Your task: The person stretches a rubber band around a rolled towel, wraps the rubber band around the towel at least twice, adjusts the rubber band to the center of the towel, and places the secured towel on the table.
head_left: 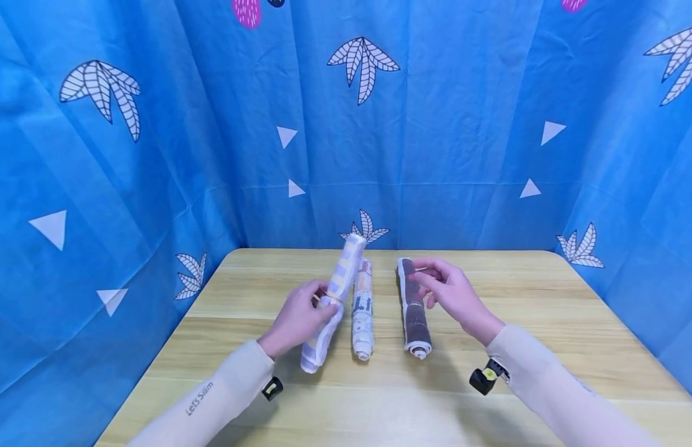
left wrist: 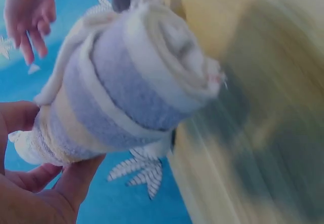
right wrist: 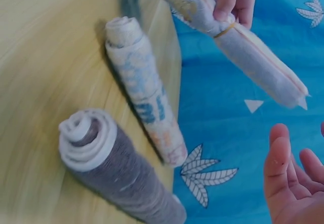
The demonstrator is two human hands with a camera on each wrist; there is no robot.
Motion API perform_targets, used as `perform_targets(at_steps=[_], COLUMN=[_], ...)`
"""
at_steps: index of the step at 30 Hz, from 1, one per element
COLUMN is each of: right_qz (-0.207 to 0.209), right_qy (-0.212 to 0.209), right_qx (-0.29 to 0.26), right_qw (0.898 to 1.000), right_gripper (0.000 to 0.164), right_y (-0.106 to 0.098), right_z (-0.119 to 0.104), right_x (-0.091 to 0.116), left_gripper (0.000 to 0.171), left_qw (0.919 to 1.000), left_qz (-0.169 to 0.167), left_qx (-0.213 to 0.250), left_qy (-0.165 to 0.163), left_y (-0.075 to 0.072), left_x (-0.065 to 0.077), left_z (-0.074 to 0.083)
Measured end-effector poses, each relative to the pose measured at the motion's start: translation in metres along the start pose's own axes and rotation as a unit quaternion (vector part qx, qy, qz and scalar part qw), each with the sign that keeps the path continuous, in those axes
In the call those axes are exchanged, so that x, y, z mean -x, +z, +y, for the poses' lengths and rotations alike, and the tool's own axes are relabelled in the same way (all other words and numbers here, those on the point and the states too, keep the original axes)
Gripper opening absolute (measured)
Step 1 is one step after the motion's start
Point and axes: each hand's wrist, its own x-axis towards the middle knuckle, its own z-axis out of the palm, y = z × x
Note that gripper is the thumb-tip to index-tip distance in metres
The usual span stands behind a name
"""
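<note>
My left hand (head_left: 306, 316) grips a rolled towel (head_left: 346, 267) with lavender and pale stripes around its middle, where a thin yellowish band (right wrist: 225, 30) circles it. The roll is tilted and raised above the table, its spiral end (left wrist: 182, 52) large in the left wrist view. My right hand (head_left: 449, 295) has loosely bent fingers and holds nothing. In the head view its fingertips overlap the far part of a dark brown rolled towel (head_left: 417, 320) with white edging. Between the two lies a whitish rolled towel (head_left: 363, 316) with printed letters.
The brown and whitish rolls lie lengthwise on a light wooden table (head_left: 491, 385). Blue curtains (head_left: 457, 124) with white leaf and triangle prints hang behind the table and along both sides. Each wrist wears a small black device (head_left: 482, 380).
</note>
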Motion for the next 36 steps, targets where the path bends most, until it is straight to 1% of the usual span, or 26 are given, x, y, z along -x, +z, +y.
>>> perform_targets(at_steps=[3,6,9,13,17,19,23,29,36], right_qz=[-0.006,-0.011,-0.017,-0.023,-0.029,-0.03,-0.026,-0.027,-0.024], right_qy=[-0.003,-0.002,-0.002,-0.009,-0.013,-0.011,-0.01,0.003,-0.005], right_qx=[0.021,0.034,0.043,0.047,0.054,0.056,0.062,0.062,0.066], right_qw=[1.0,0.999,0.999,0.999,0.998,0.998,0.998,0.998,0.998], right_gripper=[0.039,0.038,0.037,0.038,0.037,0.036,0.035,0.033,0.034], right_y=[-0.003,-0.006,-0.009,-0.013,-0.017,-0.019,-0.022,-0.022,-0.023], right_z=[0.005,0.009,0.013,0.018,0.021,0.023,0.027,0.031,0.033], right_x=[0.003,0.005,0.008,0.01,0.013,0.014,0.015,0.018,0.019], left_gripper=[0.038,0.036,0.036,0.04,0.044,0.043,0.039,0.034,0.027], left_qw=[0.9996,0.9988,0.9973,0.9935,0.9894,0.9878,0.9846,0.9794,0.9727], left_qz=[0.005,0.006,0.008,0.012,0.013,0.011,0.002,-0.014,-0.03], left_qx=[0.003,-0.007,-0.032,-0.067,-0.086,-0.092,-0.113,-0.134,-0.161], left_qy=[-0.028,-0.049,-0.066,-0.091,-0.116,-0.125,-0.133,-0.15,-0.165], left_y=[-0.01,-0.019,-0.027,-0.036,-0.043,-0.045,-0.049,-0.055,-0.059], left_x=[-0.006,-0.013,-0.021,-0.03,-0.037,-0.04,-0.045,-0.05,-0.054], left_z=[-0.009,-0.019,-0.031,-0.046,-0.058,-0.063,-0.073,-0.088,-0.098])
